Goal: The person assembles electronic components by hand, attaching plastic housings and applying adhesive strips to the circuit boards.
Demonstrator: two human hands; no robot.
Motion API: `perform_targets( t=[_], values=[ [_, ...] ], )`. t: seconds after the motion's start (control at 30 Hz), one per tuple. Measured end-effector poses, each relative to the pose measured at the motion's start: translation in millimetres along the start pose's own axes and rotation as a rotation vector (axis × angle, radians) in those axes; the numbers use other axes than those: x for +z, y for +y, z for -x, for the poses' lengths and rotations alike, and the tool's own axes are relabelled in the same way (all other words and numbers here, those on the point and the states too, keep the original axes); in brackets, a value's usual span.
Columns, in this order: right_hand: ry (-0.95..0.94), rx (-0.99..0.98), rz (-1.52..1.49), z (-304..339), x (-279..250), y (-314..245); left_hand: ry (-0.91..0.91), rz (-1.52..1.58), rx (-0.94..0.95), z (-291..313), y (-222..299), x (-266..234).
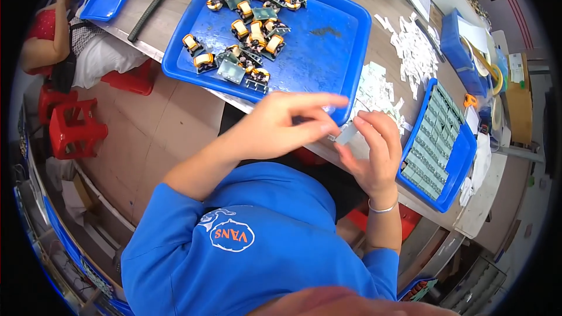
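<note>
Head view: we've got the small grey piece (348,134) up between both hands, just off the near corner of the big blue tray (316,67). Right hand (377,146) is half curled, pinching the piece between fingertips and thumb. Left hand (275,126) points its index finger out past the piece, thumb and other fingers bunched near its edge; we can't tell if they grip it. Handling, our call: pinch by the edges, light pressure, steady the right wrist, bring the left fingertips in square so the piece doesn't twist or drop.

Surface: wood-look table (170,9). Big tray has boards with copper-coloured coils (256,34) piled toward its left side. White paper strips (413,50) lie loose right of it, then a smaller blue tray (465,155) with rows of green boards (433,146). Dark rod (153,9) lies left.

Room: co-worker in red (44,52) seated upper left, red stool (76,129) on the pale floor (164,117), blue bin (462,52) far right.
</note>
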State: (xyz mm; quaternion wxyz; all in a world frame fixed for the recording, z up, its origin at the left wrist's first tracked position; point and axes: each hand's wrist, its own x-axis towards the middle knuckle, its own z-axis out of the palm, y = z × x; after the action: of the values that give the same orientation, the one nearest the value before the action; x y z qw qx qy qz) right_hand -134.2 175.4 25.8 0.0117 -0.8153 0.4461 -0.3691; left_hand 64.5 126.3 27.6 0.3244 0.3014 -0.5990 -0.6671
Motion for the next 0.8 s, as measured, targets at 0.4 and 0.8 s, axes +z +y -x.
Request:
perform_targets(
  t=[0.4, 0.8],
  values=[
    [0.004, 0.223, -0.280, 18.6, 12.6, 3.5, 0.642, -1.351, 0.036, 29.0, -14.6, -113.6],
    [-0.020, 0.301, -0.372, 26.2, 20.2, 9.3, 0.324, -1.145, 0.013, 17.7, -3.8, -94.5]
  ],
)
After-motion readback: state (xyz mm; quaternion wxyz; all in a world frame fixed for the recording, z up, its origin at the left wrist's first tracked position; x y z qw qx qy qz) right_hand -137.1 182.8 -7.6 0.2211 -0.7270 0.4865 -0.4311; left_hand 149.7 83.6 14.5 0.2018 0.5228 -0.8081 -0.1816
